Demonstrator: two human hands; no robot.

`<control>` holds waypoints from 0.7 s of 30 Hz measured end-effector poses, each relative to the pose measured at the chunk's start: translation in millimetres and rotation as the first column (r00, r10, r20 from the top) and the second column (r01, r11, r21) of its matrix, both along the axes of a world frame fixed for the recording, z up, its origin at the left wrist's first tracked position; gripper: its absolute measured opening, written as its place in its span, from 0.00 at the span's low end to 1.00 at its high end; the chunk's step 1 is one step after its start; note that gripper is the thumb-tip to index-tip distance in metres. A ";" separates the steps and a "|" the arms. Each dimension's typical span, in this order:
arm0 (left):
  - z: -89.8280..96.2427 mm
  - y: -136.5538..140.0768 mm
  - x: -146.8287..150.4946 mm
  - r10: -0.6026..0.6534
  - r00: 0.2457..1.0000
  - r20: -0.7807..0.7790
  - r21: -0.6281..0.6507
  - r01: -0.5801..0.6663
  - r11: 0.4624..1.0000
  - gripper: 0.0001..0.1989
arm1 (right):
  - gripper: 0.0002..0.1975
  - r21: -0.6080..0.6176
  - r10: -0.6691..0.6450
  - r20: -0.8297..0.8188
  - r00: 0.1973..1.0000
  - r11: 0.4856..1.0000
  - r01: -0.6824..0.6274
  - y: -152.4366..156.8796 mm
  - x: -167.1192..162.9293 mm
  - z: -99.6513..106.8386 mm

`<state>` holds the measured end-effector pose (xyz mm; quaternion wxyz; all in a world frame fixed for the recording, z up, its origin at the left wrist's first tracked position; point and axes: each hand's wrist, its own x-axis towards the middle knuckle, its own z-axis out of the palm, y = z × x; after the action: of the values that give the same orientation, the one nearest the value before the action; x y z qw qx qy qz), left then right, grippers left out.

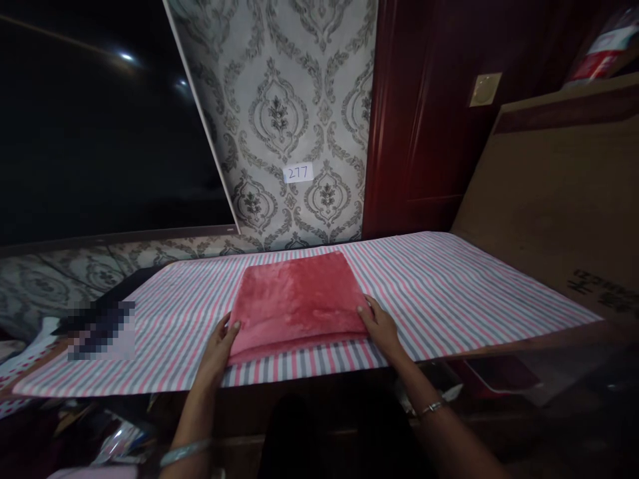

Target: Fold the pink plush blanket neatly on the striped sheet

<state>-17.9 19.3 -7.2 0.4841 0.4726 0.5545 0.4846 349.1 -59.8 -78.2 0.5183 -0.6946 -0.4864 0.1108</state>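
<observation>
A pink plush cloth (pixel 299 299), folded into a flat, roughly rectangular bundle, lies on a striped sheet (pixel 434 286). Its near edge shows a thick fold. My left hand (pixel 218 342) grips the cloth's left side close to the front corner, thumb toward the top. On the opposite side my right hand (pixel 382 326) holds the right edge, its thumb resting on the plush. The fingertips under the edges are partly hidden.
A large dark television screen (pixel 110 133) stands at the back left. On the right, a big cardboard box (pixel 554 199) borders the sheet, with a bottle (pixel 602 56) above it. Patterned wallpaper (pixel 279 113) bears a paper label (pixel 298 173) reading 277. A blurred-out patch covers the sheet's left side.
</observation>
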 end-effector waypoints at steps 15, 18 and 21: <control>-1.0 -0.4 -1.9 0.031 0.999 -0.034 0.009 -0.031 0.999 0.29 | 0.33 -0.010 -0.016 0.015 1.000 1.000 0.016 0.0 -0.6 0.8; 1.2 -2.5 -0.3 0.027 0.999 -0.021 0.010 -0.027 1.000 0.29 | 0.32 -0.005 -0.019 0.012 1.000 1.000 0.019 -0.8 -2.2 2.2; 0.1 -3.0 -0.1 0.020 1.000 -0.016 0.018 -0.020 1.000 0.29 | 0.33 -0.012 -0.019 -0.005 1.000 1.000 0.019 -1.4 -2.9 3.0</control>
<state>-18.0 16.3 -7.1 0.4705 0.4752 0.5587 0.4905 346.2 -61.2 -75.2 0.5166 -0.7020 -0.4776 0.1104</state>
